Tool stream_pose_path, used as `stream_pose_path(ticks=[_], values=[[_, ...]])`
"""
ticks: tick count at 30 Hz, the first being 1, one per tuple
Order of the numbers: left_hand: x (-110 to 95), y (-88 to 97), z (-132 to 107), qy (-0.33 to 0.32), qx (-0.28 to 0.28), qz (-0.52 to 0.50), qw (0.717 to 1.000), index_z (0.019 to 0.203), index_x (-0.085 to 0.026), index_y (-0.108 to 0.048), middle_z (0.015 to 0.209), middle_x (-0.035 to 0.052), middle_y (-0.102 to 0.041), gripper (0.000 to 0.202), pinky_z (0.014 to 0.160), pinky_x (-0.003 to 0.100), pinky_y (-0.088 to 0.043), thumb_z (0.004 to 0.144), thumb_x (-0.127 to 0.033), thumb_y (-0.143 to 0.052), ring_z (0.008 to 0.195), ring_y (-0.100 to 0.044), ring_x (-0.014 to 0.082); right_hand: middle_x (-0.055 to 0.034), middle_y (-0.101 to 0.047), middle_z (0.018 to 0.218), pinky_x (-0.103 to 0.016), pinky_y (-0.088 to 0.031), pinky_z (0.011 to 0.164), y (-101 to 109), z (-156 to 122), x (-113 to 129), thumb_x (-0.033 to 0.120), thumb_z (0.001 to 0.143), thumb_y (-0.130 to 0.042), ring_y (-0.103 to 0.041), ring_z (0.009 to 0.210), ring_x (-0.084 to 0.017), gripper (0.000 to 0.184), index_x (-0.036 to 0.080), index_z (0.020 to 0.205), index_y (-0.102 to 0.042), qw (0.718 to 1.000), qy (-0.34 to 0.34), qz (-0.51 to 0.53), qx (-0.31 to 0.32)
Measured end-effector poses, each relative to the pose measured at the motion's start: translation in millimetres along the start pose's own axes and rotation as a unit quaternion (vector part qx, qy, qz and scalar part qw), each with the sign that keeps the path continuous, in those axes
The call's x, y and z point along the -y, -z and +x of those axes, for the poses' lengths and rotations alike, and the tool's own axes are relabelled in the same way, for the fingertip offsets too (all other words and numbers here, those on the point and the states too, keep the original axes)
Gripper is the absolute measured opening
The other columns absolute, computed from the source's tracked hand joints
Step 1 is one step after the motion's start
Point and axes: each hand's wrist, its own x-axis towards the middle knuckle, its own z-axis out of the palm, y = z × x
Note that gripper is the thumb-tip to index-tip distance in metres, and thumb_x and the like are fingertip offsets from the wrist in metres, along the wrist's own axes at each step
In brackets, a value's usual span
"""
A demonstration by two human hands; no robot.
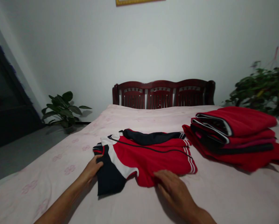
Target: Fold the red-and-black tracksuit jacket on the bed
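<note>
A red, white and dark jacket (158, 158) lay on the bed (134, 208). At the jacket's collar end, the left hand (92, 168) was clamped on its dark sleeve (110, 180), thumb over the cloth. At the jacket's near edge, the right hand (173, 188) touched the red body; whether it gripped, I could not tell. Right of the jacket sat folded clothes (249, 123); beyond it, a headboard (160, 91).
</note>
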Motion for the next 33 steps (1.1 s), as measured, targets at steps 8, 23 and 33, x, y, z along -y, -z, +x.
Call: stream_pose_path(ticks=[8, 23, 33], values=[[-55.6, -53.9, -101.1, 0.096, 0.261, -0.278, 0.92, 0.137, -0.023, -0.049, 0.129, 0.015, -0.063, 0.069, 0.09, 0.035, -0.058, 0.075, -0.032, -0.079, 0.103, -0.071, 0.0253, -0.0052, -0.065, 0.122, -0.039, -0.057, 0.076, -108.6, 7.6, 66.4, 0.031, 0.056, -0.082, -0.064, 0.104, -0.026, 0.085, 0.035, 0.136, -0.053, 0.815, -0.161, 0.556, 0.025], [28.3, -29.0, 14.1, -0.312, -0.013, 0.323, 0.894, 0.141, -0.027, -0.051, 0.157, 0.0107, -0.031, 0.064, 0.116, 0.053, -0.028, 0.078, -0.014, -0.057, 0.145, -0.027, 0.0351, 0.0024, -0.055, 0.046, -0.017, -0.028, 0.038, -30.3, 61.1, 58.0, 0.019, 0.055, -0.052, -0.044, 0.039, -0.008, 0.011, 0.015, 0.059, -0.061, 0.836, -0.261, 0.483, -0.012], [16.4, -28.3, 43.7, -0.199, 0.023, 0.181, 0.963, 0.09, -0.023, -0.071, 0.093, 0.0062, -0.071, 0.018, 0.091, 0.039, -0.047, 0.08, -0.031, -0.058, 0.098, -0.065, 0.0282, 0.0014, -0.067, 0.085, -0.023, -0.051, 0.061, 16.8, 79.1, 24.7, 0.021, 0.055, -0.068, -0.062, 0.069, -0.013, 0.048, 0.023, 0.103, -0.063, 0.732, -0.302, 0.502, -0.347]])
